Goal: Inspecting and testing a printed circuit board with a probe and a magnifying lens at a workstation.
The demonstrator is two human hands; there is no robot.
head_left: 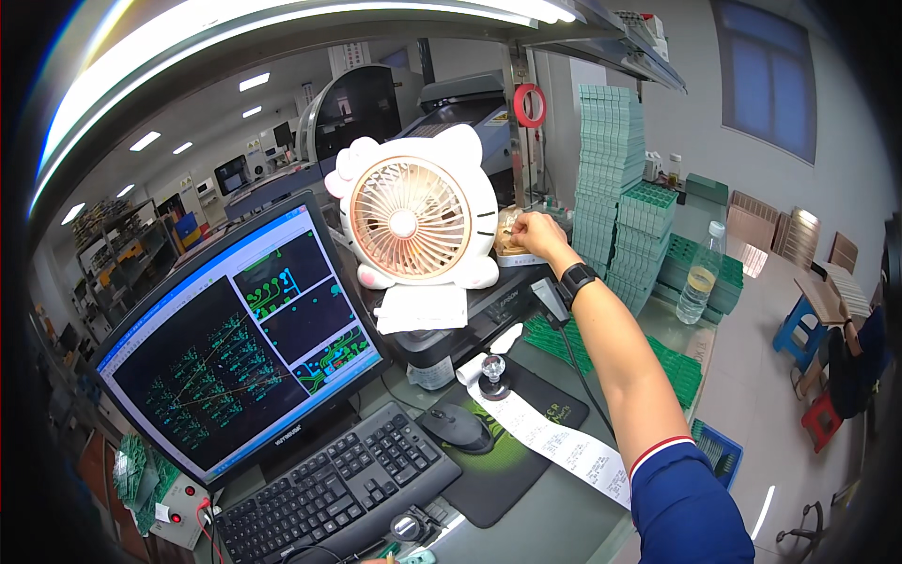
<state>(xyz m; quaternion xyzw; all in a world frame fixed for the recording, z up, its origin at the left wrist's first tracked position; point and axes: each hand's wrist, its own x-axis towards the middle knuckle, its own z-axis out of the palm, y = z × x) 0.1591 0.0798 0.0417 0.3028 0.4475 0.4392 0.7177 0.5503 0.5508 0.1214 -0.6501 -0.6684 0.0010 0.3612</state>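
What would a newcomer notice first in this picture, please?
Probably the big white cat-shaped fan at the centre. Left of it, a lit monitor shows green patterns on black. Right of the fan are the person's right hand and, farther right, a tall stack of pale green trays.

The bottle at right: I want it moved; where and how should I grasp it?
Probably take the bottle around its middle, from the near side: it stands upright and narrows toward its cap, with green trays on its left and behind.
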